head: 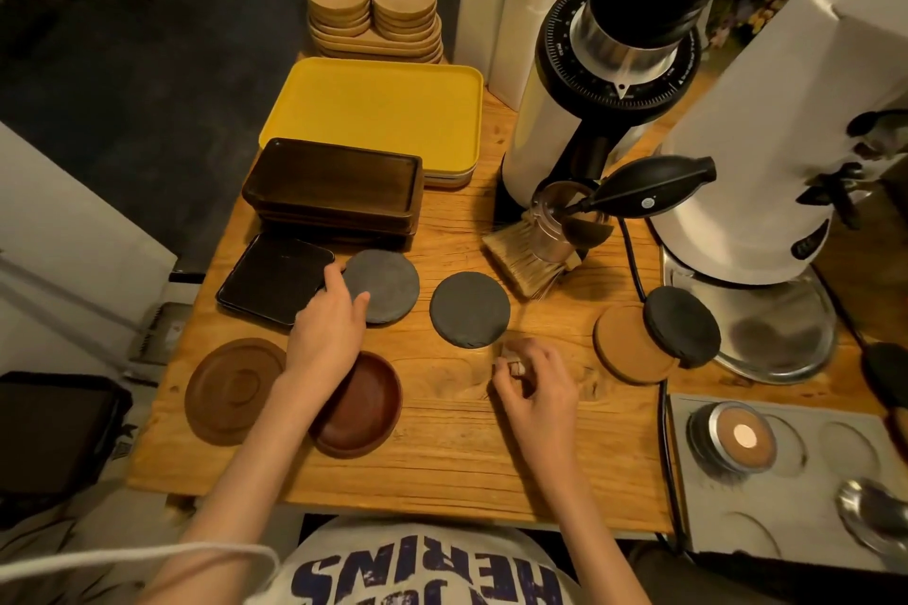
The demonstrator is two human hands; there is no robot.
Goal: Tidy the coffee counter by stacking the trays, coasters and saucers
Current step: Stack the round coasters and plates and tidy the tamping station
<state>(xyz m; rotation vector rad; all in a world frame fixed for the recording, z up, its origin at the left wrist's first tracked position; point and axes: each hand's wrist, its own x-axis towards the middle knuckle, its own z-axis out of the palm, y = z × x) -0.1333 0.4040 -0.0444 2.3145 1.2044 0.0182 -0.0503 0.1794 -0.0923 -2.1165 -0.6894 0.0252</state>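
Coaster stacking; your left hand [328,327] grasped the grey coaster [388,283]; right hand [536,386], hold indeterminate; next required squaring it onto the dark coaster [469,310].

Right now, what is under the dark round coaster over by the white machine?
A cork coaster lies under the dark coaster, which covers its right part. Whether anything else sits below that overlap is hidden.

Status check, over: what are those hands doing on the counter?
Left hand grips the grey coaster at its edge. Right hand curled beside the black coaster, grip unclear. Black square tray crowds the grey coaster's left side.
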